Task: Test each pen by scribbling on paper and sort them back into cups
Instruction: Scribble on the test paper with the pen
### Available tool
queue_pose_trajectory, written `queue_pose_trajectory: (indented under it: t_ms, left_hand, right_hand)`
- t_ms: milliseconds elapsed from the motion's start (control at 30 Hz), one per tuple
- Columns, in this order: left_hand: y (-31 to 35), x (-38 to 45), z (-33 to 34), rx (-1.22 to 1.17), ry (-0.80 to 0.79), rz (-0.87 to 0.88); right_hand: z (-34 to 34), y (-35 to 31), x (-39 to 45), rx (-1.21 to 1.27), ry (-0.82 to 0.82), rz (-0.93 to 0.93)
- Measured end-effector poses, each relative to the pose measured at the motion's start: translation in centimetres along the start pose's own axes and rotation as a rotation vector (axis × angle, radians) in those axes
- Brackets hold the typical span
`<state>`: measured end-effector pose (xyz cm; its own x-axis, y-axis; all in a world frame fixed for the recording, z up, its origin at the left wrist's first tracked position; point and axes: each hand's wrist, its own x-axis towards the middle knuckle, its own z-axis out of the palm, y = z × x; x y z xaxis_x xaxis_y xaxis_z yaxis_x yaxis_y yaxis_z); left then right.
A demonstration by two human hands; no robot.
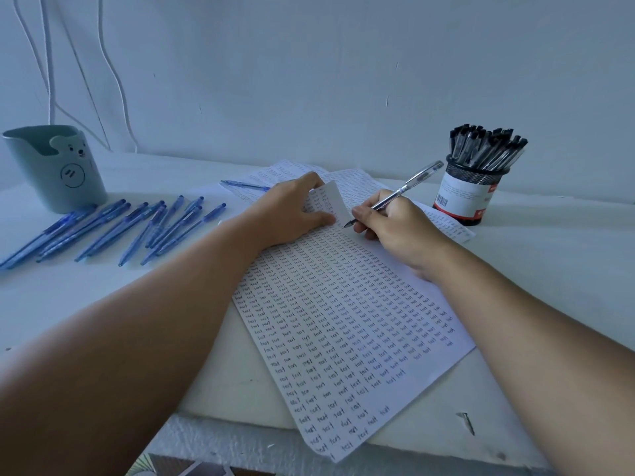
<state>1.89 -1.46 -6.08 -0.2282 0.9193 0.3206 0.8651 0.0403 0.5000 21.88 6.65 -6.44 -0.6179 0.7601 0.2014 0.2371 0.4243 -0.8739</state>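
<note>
White surface (536, 290) runs up to a plain pale wall (309, 63) at the back; thin white cords (51, 63) hang down the wall over the far-left corner. Front edge looks rough, w/ a small dark screw (466, 421) lying near the front-right.

Main sheet of paper (343, 331) sits mid-surface, skewed, long axis running from the front edge toward the back-left, covered in rows of small handwritten "test". More written sheets (357, 182) fan out under it toward the back.

Left hand (292, 211) lies on the far end of the sheet, fingers pinching up a curled paper corner (335, 202). Right hand (395, 228) grips a clear-barrel pen (395, 197) in a writing hold just beside the left; tip down at the paper, pointing front-left, back end angled up toward the back-right, at the mesh cup.

Black mesh cup (470, 194) w/ white label stands near the back-right, packed w/ black-capped pens (488, 149), caps up. Teal cup (58, 166) w/ bear face stands at the far-left. In front of it a row of blue pens (113, 228) lies flat along the left side, roughly parallel, long axes front-left to back-right. One more blue pen (245, 184) lies alone at the back edge of the sheets, nearly crosswise.
</note>
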Motion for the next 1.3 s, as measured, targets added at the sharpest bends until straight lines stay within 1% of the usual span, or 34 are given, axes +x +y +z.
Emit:
queue_pose_trajectory:
  t_ms: [733, 933, 1300]
  left_hand:
    - [-0.03, 0.03, -0.01, 0.026, -0.01, 0.011]
    - [-0.15, 0.05, 0.08, 0.014, 0.002, 0.014]
    - [-0.08, 0.02, -0.04, 0.011, -0.016, 0.011]
  right_hand:
    - [0.14, -0.18, -0.09, -0.044, 0.012, 0.01]
    - [0.11, -0.13, -0.19, 0.006, 0.035, 0.011]
    - [0.19, 0.02, 0.02, -0.021, 0.032, 0.01]
